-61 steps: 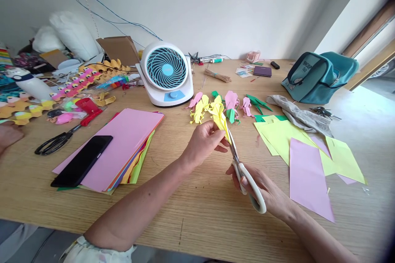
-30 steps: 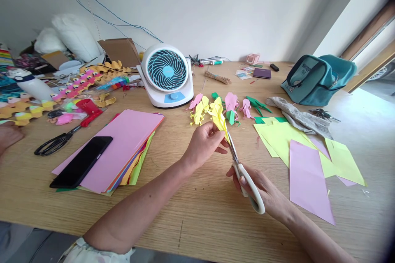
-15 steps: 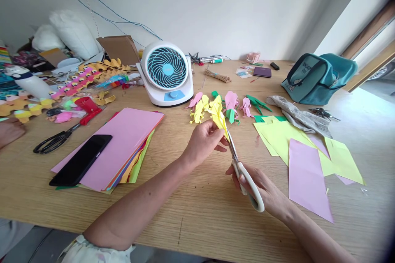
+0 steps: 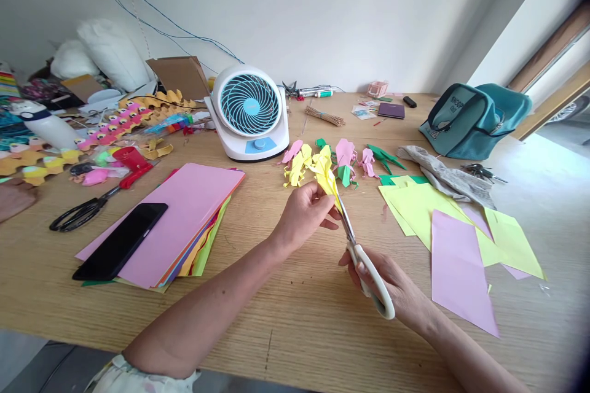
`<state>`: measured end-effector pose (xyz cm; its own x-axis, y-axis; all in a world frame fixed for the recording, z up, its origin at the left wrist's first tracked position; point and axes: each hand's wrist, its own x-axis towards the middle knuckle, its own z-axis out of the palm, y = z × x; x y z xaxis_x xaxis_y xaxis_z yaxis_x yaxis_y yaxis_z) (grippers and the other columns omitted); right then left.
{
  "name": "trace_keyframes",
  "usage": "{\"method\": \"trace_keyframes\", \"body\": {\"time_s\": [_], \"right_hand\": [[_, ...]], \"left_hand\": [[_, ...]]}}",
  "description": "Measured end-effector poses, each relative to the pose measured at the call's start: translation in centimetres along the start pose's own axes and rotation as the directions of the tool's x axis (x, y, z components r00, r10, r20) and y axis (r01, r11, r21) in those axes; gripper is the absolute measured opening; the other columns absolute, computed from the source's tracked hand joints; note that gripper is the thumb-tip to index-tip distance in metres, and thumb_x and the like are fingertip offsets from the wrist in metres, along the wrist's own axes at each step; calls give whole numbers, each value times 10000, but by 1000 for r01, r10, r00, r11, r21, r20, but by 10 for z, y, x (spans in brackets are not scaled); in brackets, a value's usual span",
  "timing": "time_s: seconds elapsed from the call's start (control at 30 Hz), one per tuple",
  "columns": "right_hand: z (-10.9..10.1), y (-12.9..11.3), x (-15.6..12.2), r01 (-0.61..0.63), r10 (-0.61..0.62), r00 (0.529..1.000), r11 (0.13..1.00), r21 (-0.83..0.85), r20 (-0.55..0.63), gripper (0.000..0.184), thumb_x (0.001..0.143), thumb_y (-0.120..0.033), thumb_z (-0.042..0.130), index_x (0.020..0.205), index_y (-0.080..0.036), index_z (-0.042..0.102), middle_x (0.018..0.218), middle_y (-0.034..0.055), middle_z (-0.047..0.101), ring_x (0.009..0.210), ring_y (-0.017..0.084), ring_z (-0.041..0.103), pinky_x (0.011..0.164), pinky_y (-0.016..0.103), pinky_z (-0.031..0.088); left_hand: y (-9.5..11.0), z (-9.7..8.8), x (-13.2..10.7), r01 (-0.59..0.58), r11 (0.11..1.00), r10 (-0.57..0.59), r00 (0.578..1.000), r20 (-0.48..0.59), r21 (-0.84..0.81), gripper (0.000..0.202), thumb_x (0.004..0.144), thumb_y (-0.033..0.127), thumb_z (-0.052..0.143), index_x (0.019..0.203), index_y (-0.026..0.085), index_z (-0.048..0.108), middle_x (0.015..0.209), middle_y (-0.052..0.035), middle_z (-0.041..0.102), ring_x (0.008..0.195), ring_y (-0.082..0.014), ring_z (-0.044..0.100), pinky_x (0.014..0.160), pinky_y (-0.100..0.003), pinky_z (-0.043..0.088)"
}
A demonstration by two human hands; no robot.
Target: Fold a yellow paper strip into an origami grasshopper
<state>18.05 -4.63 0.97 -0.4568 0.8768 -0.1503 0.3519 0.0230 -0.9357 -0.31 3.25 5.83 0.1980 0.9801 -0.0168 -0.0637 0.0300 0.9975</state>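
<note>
My left hand (image 4: 302, 212) pinches a folded piece of yellow paper (image 4: 325, 175) between thumb and fingers. White-handled scissors (image 4: 371, 276) are gripped in my right hand (image 4: 391, 285). Their blades point up and away, and the tips meet the lower right edge of the yellow paper. Just behind lie several folded paper pieces: a yellow one (image 4: 298, 166), a pink one (image 4: 345, 152) with green under it, and green leaf-like strips (image 4: 387, 158). The held paper partly overlaps the pieces behind it in view.
A fan (image 4: 251, 110) stands at the back. On the left, a phone (image 4: 120, 241) lies on stacked coloured paper (image 4: 198, 196), beside black-handled scissors (image 4: 78, 214) and another person's hand (image 4: 16, 198). Yellow sheets (image 4: 424, 206), a pink sheet (image 4: 461, 270) and a teal bag (image 4: 474, 120) are on the right.
Both hands keep nearly the same position. The scissor blades look slightly closer together at the yellow paper; the whole view has shifted down a little.
</note>
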Motion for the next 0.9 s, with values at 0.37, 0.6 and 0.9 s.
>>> {"method": "trace_keyframes", "body": {"time_s": [0.37, 0.6, 0.9], "right_hand": [[1, -3, 0, 12, -13, 1000, 1000, 29, 6, 529, 942, -678, 383, 971, -179, 555, 697, -16, 464, 638, 134, 391, 599, 279, 308], [2, -5, -2, 7, -8, 1000, 1000, 13, 11, 522, 948, -669, 371, 994, -181, 553, 734, -6, 473, 665, 143, 411, 618, 284, 319], [1, -4, -1, 1, -2, 1000, 1000, 20, 6, 520, 944, -670, 380, 991, -181, 554, 729, -11, 456, 671, 145, 406, 629, 288, 319]], "left_hand": [[5, 1, -2, 18, 1000, -18, 1000, 4, -10, 38, 817, 156, 563, 782, 150, 548, 764, -27, 687, 631, -113, 660, 494, -222, 592], [3, -1, -1, -1, 1000, 1, 1000, 19, -13, 46, 830, 162, 544, 788, 148, 553, 779, -31, 685, 636, -112, 662, 490, -217, 591], [2, -1, -1, -7, 1000, 7, 1000, 21, -9, 56, 836, 158, 533, 785, 146, 552, 782, -31, 678, 636, -108, 654, 494, -220, 598]]}}
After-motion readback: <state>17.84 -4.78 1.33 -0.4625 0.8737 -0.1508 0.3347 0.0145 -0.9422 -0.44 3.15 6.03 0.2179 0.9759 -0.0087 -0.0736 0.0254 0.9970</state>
